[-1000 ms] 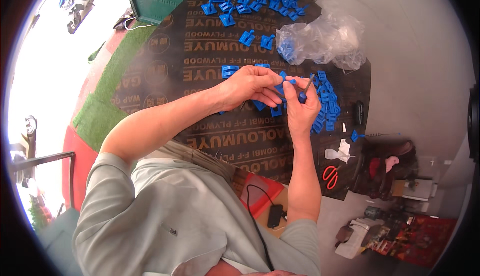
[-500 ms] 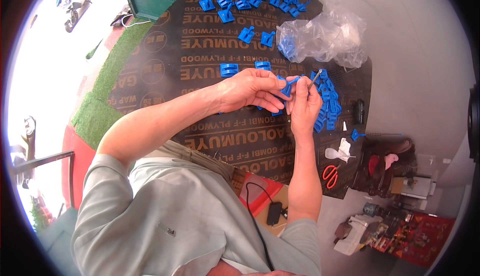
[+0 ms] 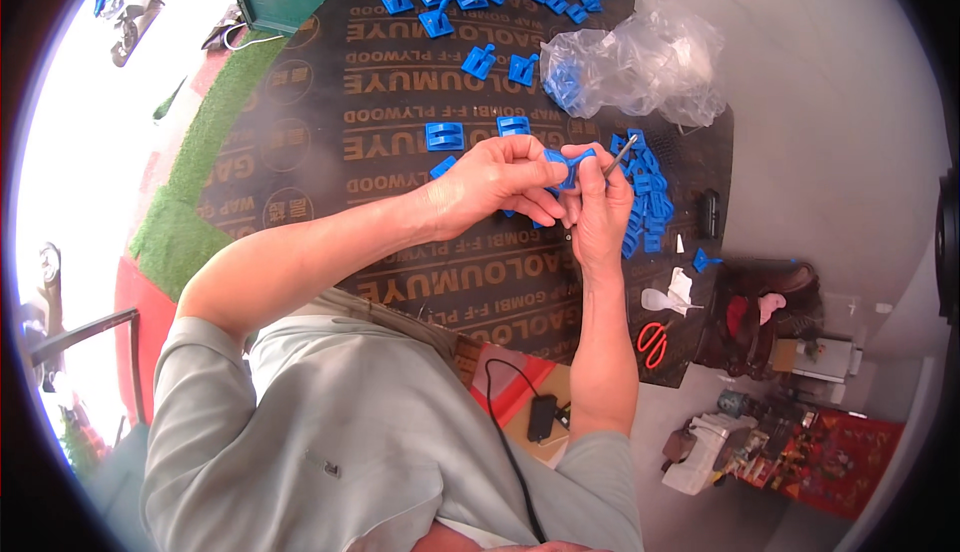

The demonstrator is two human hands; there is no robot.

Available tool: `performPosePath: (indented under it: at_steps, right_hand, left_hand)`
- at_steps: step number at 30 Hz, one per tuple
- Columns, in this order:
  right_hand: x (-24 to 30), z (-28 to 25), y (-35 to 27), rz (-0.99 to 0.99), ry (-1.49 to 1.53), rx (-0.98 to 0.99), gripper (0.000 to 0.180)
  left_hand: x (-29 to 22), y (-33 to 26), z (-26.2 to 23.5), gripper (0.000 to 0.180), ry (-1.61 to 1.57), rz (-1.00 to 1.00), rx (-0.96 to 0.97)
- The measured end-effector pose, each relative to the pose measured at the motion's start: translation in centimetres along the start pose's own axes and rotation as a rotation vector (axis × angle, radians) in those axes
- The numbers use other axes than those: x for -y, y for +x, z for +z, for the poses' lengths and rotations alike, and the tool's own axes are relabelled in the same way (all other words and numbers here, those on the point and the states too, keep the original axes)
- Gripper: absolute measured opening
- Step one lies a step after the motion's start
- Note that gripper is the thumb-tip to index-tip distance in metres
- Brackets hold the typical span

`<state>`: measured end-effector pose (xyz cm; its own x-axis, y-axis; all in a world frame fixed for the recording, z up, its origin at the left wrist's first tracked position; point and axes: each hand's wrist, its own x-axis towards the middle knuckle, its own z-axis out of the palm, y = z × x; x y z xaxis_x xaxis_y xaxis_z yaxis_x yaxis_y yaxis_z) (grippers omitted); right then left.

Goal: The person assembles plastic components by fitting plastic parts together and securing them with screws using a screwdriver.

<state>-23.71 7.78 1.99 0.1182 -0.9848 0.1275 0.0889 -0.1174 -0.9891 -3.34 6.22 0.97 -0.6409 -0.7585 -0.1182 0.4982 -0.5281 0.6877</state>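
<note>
The person wears a pale grey-green short-sleeved shirt of soft, creased cloth, with a small dark mark on the chest. The sleeves end above the elbows, leaving both forearms bare. The left hand and the right hand are ungloved.

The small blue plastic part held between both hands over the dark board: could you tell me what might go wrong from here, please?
The thin metal tool in the right hand points past the blue part close to the left hand; a slip might jab a finger. The part hangs above the loose pile of blue parts; if dropped, it could get lost among them.
</note>
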Motion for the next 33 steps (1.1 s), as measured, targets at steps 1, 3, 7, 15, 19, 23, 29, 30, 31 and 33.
performPosePath:
  at_steps: [1,3,7,15,19,23,29,30,31,33]
  right_hand:
    - [0.1,0.1,0.0,0.003,-0.003,-0.001,0.029]
    - [0.3,0.4,-0.1,-0.02,-0.101,-0.023,0.03]
    - [-0.2,1.2,-0.1,-0.149,-0.253,-0.071,0.031]
    - [-1.4,1.6,-0.2,-0.221,-0.345,-0.135,0.032]
    - [-2.0,1.5,-0.3,-0.221,-0.359,-0.148,0.032]
    - [-1.6,2.4,-0.3,-0.248,-0.393,-0.176,0.032]
    - [-0.3,0.9,-0.4,-0.105,-0.22,-0.102,0.027]
    - [0.1,0.7,-0.6,0.015,-0.109,-0.069,0.027]
    - [0.2,0.8,-0.5,0.013,-0.109,-0.071,0.027]
    - [0.5,0.8,-0.4,0.015,-0.01,-0.01,0.026]
  left_hand:
    - [0.2,-0.1,0.2,0.024,0.01,0.028,-0.001]
    - [0.5,-0.3,0.8,0.025,0.016,0.056,-0.004]
    - [1.3,-0.3,1.1,0.03,0.022,0.146,-0.046]
    - [2.1,-0.3,0.8,0.026,0.05,0.167,-0.034]
    - [2.4,-0.1,0.8,0.028,0.045,0.192,-0.069]
    - [2.2,-0.1,0.7,0.027,0.034,0.216,-0.061]
    - [0.3,-0.5,0.6,0.028,0.089,0.163,-0.029]
    - [-0.1,-0.6,0.6,0.029,0.096,0.129,-0.035]
    - [0.0,-0.5,0.4,0.029,0.098,0.129,-0.034]
    - [0.1,-0.2,0.1,0.029,0.039,0.085,-0.001]
